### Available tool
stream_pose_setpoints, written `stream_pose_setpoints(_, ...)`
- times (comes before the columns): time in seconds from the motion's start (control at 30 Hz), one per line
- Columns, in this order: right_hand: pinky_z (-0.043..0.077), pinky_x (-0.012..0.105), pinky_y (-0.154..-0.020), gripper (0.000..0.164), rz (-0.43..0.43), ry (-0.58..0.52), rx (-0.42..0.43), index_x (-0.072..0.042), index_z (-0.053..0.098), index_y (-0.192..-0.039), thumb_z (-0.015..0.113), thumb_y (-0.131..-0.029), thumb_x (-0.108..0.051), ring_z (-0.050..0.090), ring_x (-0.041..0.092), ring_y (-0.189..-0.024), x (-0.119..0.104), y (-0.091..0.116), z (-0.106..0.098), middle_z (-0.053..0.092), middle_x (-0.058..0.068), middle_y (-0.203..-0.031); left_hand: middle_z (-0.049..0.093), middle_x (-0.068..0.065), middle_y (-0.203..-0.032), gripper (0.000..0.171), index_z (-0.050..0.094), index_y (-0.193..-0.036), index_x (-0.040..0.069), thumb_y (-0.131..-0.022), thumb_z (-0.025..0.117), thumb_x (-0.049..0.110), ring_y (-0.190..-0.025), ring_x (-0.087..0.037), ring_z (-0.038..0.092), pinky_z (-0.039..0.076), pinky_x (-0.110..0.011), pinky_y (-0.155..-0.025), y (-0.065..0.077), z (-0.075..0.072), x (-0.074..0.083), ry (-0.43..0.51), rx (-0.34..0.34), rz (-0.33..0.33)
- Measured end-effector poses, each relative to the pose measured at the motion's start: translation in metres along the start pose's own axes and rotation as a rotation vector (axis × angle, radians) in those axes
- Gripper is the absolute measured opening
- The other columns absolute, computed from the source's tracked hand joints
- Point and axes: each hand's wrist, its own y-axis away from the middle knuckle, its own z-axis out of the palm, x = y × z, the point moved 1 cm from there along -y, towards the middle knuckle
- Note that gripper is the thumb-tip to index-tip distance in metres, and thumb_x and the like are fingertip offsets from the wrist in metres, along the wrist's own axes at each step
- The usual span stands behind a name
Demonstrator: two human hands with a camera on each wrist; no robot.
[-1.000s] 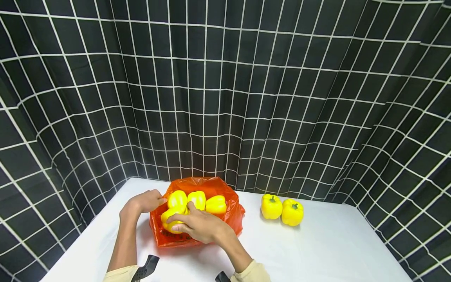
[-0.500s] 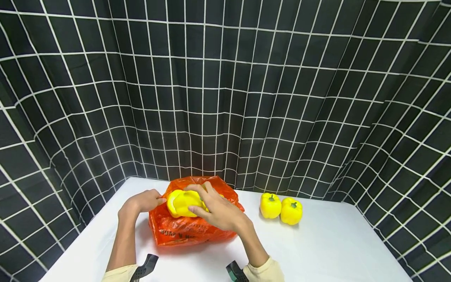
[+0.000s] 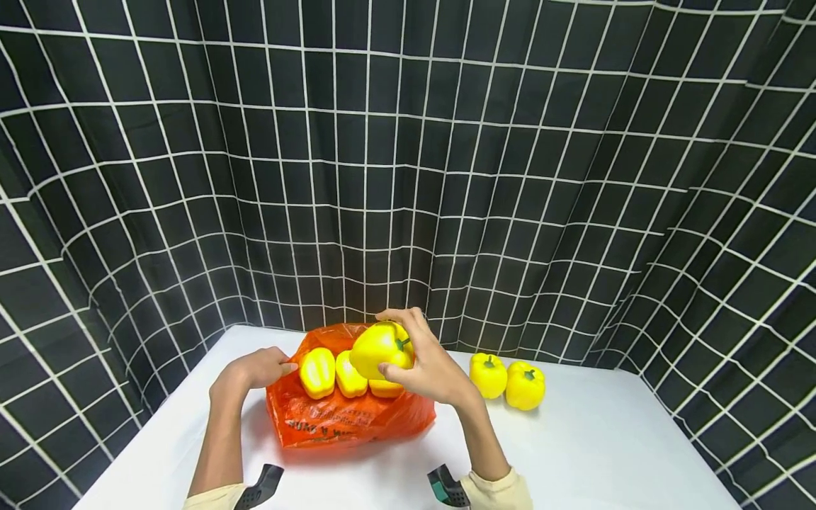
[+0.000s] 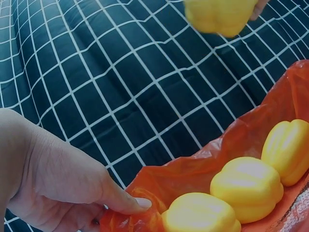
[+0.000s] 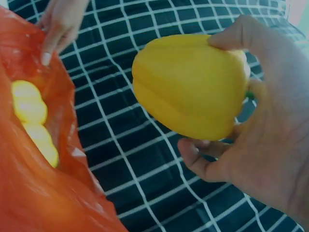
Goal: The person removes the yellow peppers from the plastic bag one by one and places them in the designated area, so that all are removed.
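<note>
A yellow bell pepper (image 3: pixel 376 348) with a green stem is gripped by my right hand (image 3: pixel 433 365), held up over the right part of an orange-red plastic bag (image 3: pixel 357 418). In the right wrist view, thumb and fingers wrap the stem end of this bell pepper (image 5: pixel 188 87). My left hand (image 3: pixel 251 368) pinches the bag's left rim; the left wrist view shows the thumb of the left hand (image 4: pixel 72 183) pressed on the crumpled plastic. Three more yellow bell peppers lie in a row inside the bag, the leftmost pepper (image 3: pixel 317 373) nearest my left hand.
Two yellow bell peppers, one pepper (image 3: pixel 488 375) beside another pepper (image 3: pixel 525 386), stand on the white table (image 3: pixel 586 439) to the right of the bag. A dark curtain with a white grid (image 3: pixel 357 177) hangs behind and along both sides of the table.
My right hand has lifted a pepper from the bag's front left and carried it up and to the right, uncovering the row inside. My left hand keeps its hold on the rim.
</note>
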Motion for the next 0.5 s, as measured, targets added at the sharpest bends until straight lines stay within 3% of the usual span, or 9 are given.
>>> stream_pose_setpoints(0.23, 0.058, 0.032, -0.080, 0.070, 0.031, 0.015, 0.220, -0.018, 0.056, -0.139, 0.074, -0.072, -0.015, 0.056, 0.027, -0.105, 0.014, 0.014, -0.037, 0.050, 0.009, -0.127, 0.070, -0.007, -0.087, 0.025, 0.076, -0.108, 0.002, -0.104, 0.061, 0.021, -0.083, -0.019, 0.060, 0.056, -0.045, -0.085, 0.001, 0.001, -0.001, 0.004, -0.006, 0.006)
stream_pose_setpoints(0.5, 0.053, 0.044, -0.092, 0.069, 0.169, 0.222, 0.454, -0.010, 0.054, -0.143, 0.078, -0.078, -0.009, 0.048, 0.031, -0.124, 0.036, 0.049, -0.097, 0.051, 0.015, -0.138, 0.062, -0.006, -0.081, 0.025, 0.075, -0.108, 0.001, -0.104, 0.059, 0.020, -0.080, -0.019, 0.058, 0.051, -0.040, -0.080, 0.001, -0.001, -0.001, -0.034, -0.020, 0.032)
